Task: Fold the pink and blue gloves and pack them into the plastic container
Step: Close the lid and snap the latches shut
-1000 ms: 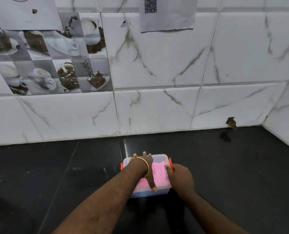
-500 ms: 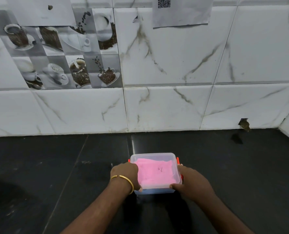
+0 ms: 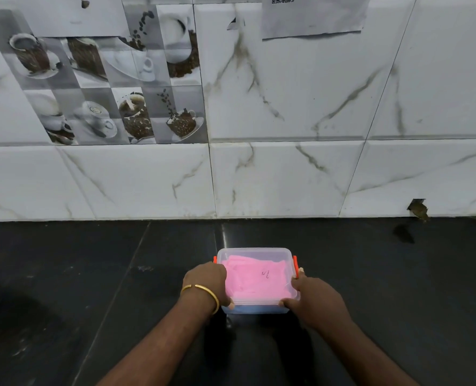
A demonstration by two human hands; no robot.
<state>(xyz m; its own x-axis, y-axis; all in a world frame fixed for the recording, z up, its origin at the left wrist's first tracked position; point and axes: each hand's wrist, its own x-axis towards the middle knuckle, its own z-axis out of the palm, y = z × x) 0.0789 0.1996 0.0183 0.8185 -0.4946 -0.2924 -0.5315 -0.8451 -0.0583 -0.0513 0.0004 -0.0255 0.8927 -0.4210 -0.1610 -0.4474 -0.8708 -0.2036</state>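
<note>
A small clear plastic container (image 3: 255, 252) with orange side clips stands on the black counter, its lid on. Folded pink gloves (image 3: 256, 280) show through the lid, and blue gloves (image 3: 255, 309) show through the front wall beneath them. My left hand (image 3: 207, 282) grips the container's left side, fingers curled over the near left corner. My right hand (image 3: 314, 299) grips the right side, thumb at the near right corner and a finger against the right orange clip (image 3: 295, 266).
The black counter (image 3: 92, 274) stretches left and right of the container. A white marble-tiled wall (image 3: 287, 176) rises close behind, with a chipped hole (image 3: 418, 208) at its base on the right. A paper sheet (image 3: 312, 18) hangs up high.
One second ago my left palm lay flat on the lid. Both hands now grip the container's sides, and the view has tilted slightly.
</note>
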